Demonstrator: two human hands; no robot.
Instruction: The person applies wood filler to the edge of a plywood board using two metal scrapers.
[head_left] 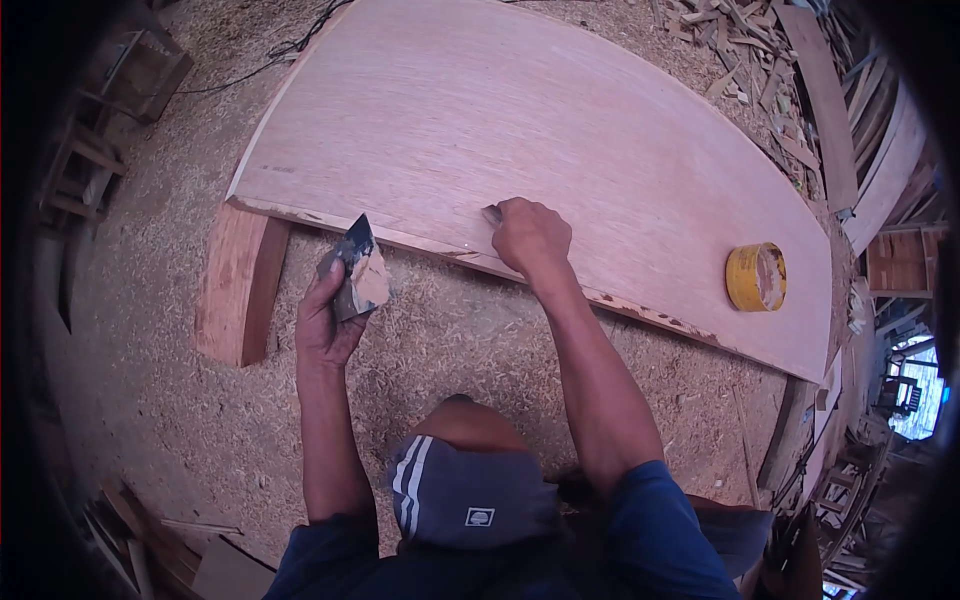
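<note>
My left hand [327, 318] grips a dark flat plate [357, 240] that carries a lump of beige putty [370, 278]. It is held up just in front of the near edge of a large plywood panel [480, 110]. Over that same edge, my right hand [533, 238] is closed round a small scraper [491, 213], whose tip shows at the left of the fingers, at the panel's surface. Most of the scraper is hidden by the hand. On the right part of the panel stands an open yellow tin [755, 277] with pale residue inside.
A thick wooden block [238, 285] is under the panel's left end. Wood shavings cover the floor [180, 220]. Scrap wood [745, 50] lies heaped at the upper right, beside long boards [825, 110]. A black cable [290, 47] runs at the upper left.
</note>
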